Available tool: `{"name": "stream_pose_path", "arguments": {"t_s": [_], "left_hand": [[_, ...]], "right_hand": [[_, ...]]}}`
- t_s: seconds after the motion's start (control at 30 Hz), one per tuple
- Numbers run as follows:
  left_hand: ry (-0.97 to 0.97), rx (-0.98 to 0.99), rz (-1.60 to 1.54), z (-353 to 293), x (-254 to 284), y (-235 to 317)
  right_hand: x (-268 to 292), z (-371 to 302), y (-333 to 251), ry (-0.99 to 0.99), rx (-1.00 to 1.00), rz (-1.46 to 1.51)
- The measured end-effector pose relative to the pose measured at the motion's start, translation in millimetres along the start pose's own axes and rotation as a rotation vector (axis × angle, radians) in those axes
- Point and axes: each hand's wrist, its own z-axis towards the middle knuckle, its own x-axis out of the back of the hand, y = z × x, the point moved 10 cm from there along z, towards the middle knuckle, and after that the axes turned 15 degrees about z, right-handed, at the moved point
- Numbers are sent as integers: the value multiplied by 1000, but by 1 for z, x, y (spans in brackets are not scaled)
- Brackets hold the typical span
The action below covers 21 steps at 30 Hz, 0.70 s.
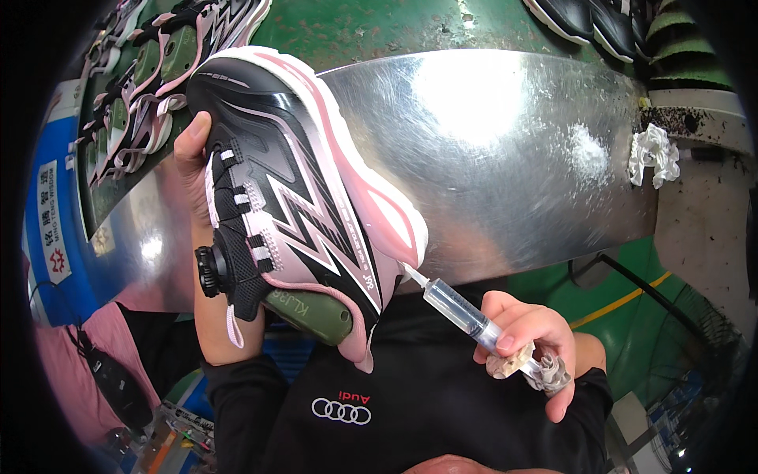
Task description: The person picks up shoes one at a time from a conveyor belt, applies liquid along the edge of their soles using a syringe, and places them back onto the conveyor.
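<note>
My left hand (194,162) grips a black and pink sneaker (304,182) by its toe end, the thumb showing beside the upper and most fingers hidden behind. The shoe is tilted with its heel down toward me, and a dark green shoe last (309,314) fills its collar. In my right hand (537,336) is a clear syringe (462,310) with fluid in its barrel. Its thin tip meets the heel area where the pink sole joins the upper. Crumpled whitish wrapping (545,371) covers the plunger end within my right fingers.
A shiny metal sheet (513,182) lies on the green table (363,31). White residue (588,154) and a crumpled tissue (654,156) are at the right. More sneakers on lasts (142,87) line the far left, and dark shoes (588,24) sit far right. A black cable (647,284) hangs below.
</note>
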Motion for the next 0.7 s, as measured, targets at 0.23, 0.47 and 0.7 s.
{"name": "stream_pose_path", "arguments": {"t_s": [0.23, 0.47, 0.7], "left_hand": [[168, -49, 183, -12, 27, 13], [224, 47, 404, -50, 98, 35], [222, 39, 953, -99, 139, 61]], "right_hand": [[10, -2, 7, 11, 9, 1], [17, 0, 11, 9, 46, 14], [20, 8, 21, -17, 52, -21]]}}
